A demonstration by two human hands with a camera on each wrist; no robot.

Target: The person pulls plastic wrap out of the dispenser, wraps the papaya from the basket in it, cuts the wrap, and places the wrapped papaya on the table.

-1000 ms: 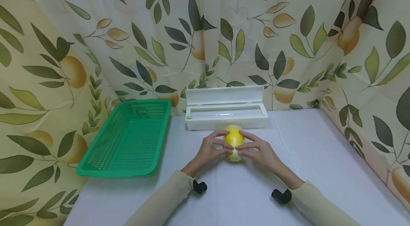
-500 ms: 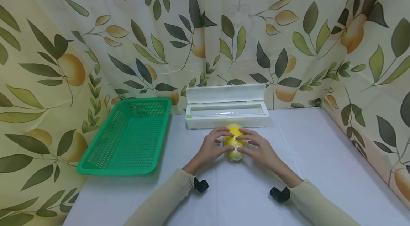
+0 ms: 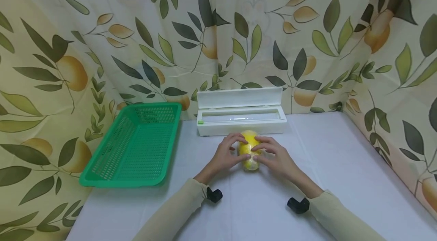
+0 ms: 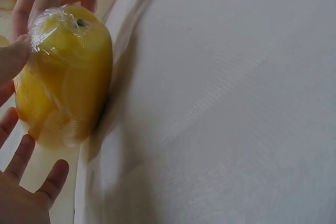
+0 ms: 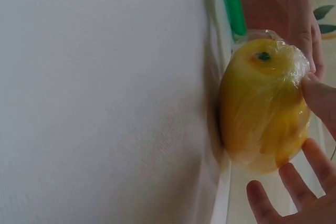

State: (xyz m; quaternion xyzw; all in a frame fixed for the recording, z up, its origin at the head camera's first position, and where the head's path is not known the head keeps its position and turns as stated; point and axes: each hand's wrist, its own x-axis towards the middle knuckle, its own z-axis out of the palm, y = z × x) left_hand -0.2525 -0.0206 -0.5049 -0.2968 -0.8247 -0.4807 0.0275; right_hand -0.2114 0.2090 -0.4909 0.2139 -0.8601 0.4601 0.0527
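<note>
A yellow oblong fruit (image 3: 246,149), wrapped in clear cling film, lies on the white cloth. My left hand (image 3: 224,153) holds it from the left, thumb on the near part of the film and fingers bent along the top and side. On the other side, my right hand (image 3: 278,156) does the same, both thumb tips close together. In the left wrist view the fruit (image 4: 73,77) shows a small green stem end under shiny, creased film. The right wrist view shows the film bunched near the thumb (image 5: 321,98), with outer fingers spread by the fruit's far end.
Right behind the fruit stands a long white cling film box (image 3: 241,129) with its lid (image 3: 239,98) raised and a small green piece at its left end. A green plastic basket (image 3: 140,153) sits at the left. Leaf-patterned curtains (image 3: 239,70) hang around the table.
From pinching the film together at the fruit's near part, my fingers have spread to its top and sides while the thumbs stay on the near part. The head view has shifted slightly.
</note>
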